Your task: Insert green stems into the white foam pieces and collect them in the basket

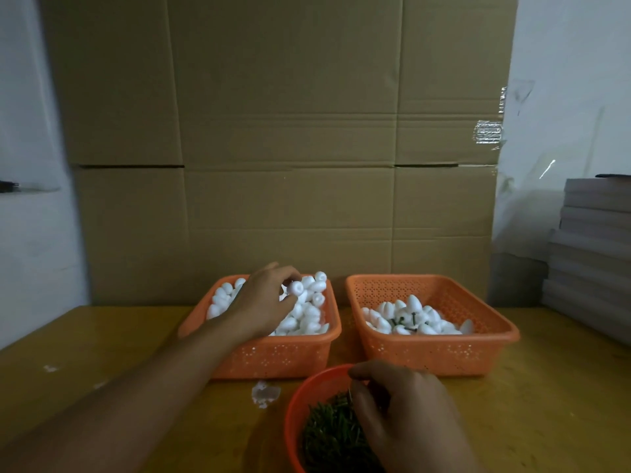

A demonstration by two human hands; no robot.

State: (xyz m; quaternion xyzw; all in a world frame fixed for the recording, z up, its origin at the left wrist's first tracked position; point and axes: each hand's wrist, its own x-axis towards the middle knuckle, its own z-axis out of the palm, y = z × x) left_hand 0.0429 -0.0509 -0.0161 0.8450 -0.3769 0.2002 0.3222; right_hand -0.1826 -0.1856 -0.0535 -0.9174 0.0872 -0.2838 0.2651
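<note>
My left hand (264,300) reaches into the left orange basket (273,356), which is heaped with white foam pieces (309,314), and pinches one foam piece (295,287) between thumb and fingertips. My right hand (406,414) hovers over the round orange bowl (298,404) of green stems (329,435), its fingers curled and pinching a thin green stem (350,396). The right orange basket (440,353) holds a smaller pile of foam pieces with dark stems (408,320) in them.
A tall cardboard sheet (283,148) stands behind the baskets. Stacked grey boards (590,254) sit at the right edge. A small white scrap (265,393) lies on the yellow table (102,343) in front of the left basket.
</note>
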